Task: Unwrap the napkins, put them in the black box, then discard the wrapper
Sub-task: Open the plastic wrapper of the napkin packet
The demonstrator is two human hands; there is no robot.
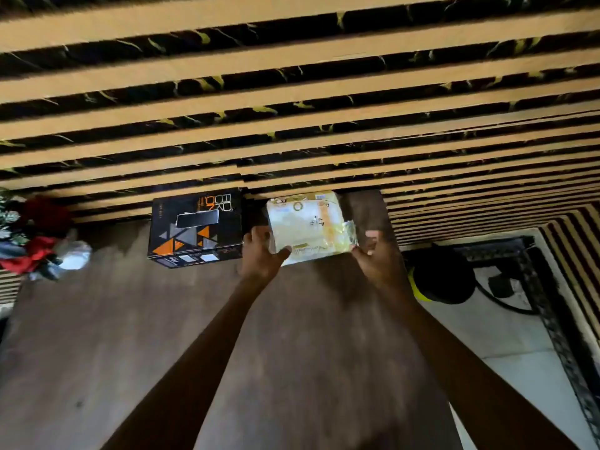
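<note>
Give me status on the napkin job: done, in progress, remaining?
Done: nothing visible yet. In hand: the left hand and right hand grip the napkin pack at its near corners, with its wrapper on. Left: unwrap it, load the napkins into the black box beside it on the table, and discard the wrapper.

home interior | slatted wall (292,92) | wooden table (130,319) | flowers (35,235)

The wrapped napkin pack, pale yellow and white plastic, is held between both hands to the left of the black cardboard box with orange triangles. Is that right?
Not quite. In the head view the wrapped napkin pack, gripped by the left hand and right hand, sits to the right of the black cardboard box, not the left.
</note>
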